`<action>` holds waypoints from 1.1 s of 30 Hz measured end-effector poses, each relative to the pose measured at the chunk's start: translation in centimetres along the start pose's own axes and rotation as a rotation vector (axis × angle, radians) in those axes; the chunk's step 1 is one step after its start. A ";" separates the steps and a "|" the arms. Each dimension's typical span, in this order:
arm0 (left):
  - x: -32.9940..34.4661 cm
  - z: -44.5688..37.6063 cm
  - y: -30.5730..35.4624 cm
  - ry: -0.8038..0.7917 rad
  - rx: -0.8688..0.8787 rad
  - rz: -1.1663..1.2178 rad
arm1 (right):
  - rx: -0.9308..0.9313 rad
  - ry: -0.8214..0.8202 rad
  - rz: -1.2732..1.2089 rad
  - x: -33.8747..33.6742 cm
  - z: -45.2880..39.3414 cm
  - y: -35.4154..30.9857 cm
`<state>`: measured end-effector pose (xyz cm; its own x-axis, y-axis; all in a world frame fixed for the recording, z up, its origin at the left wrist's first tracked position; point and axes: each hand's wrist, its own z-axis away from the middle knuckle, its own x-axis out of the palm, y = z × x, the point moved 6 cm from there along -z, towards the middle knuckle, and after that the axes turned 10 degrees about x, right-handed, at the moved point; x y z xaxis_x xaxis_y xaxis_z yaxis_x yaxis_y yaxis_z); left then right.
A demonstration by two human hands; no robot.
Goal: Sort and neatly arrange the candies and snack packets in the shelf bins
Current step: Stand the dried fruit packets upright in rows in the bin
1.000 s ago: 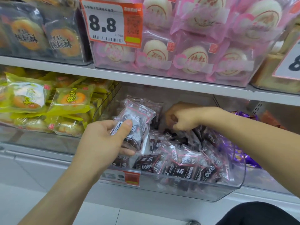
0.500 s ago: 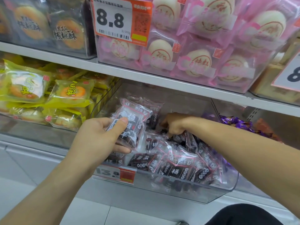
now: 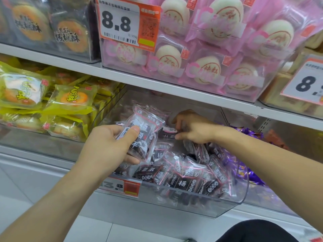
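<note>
Gripped between thumb and curled fingers of the left hand (image 3: 106,145) is a small stack of clear plastic snack packets with pink edging, black panels and white characters (image 3: 142,132); the thumb lies across the front of the top packet, the fingers close behind. The stack is held above the front left part of the clear curved-front acrylic shelf bin (image 3: 232,205), not resting in it. Its long axis runs near upright, leaning slightly to the right, with the sealed top edge pointing up and toward the shelf above; the printed face is turned to the camera.

The right hand (image 3: 194,130) reaches to the back of the same bin and pinches the edge of another packet of the same kind (image 3: 170,131) with its fingertips; that packet lies roughly level.

Assessment: the step in hand is gathering loose packets of this one kind into a squared stack. The loose pile of matching packets (image 3: 188,179) filling the bin lies jumbled, at mixed angles, so this bin is judged far from finished. The next move likely calls for lifting the pinched packet clear of its neighbours and laying it face-aligned against the held stack.

Beside the bin on the left sit yellow-wrapped pastries (image 3: 70,102); on the right, purple foil candies (image 3: 251,175). Above, pink-wrapped round buns (image 3: 206,70) sit behind an orange and white price tag reading 8.8 (image 3: 125,23).
</note>
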<state>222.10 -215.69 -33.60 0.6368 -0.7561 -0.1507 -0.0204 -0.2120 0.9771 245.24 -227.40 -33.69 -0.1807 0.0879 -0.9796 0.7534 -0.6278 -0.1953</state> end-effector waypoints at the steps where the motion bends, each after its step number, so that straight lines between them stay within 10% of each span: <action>1: 0.1 0.0 0.0 -0.002 0.001 -0.004 | -0.015 0.015 -0.042 -0.4 0.4 -0.2; 15: -0.2 0.4 1.4 0.130 0.119 -0.034 | -0.178 0.067 -0.764 -4.5 8.8 -2.7; 23: 3.2 1.9 2.7 -0.228 0.202 0.012 | -0.127 -0.047 -0.878 -4.5 9.7 -6.3; 33: 3.1 1.4 1.7 -0.303 0.188 0.152 | -0.051 0.008 -1.254 -2.5 10.1 -5.9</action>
<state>222.93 -219.24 -32.62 0.3597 -0.9303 -0.0715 -0.2555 -0.1719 0.9514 234.85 -231.71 -29.65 -0.7858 0.6069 -0.1190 0.0895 -0.0787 -0.9929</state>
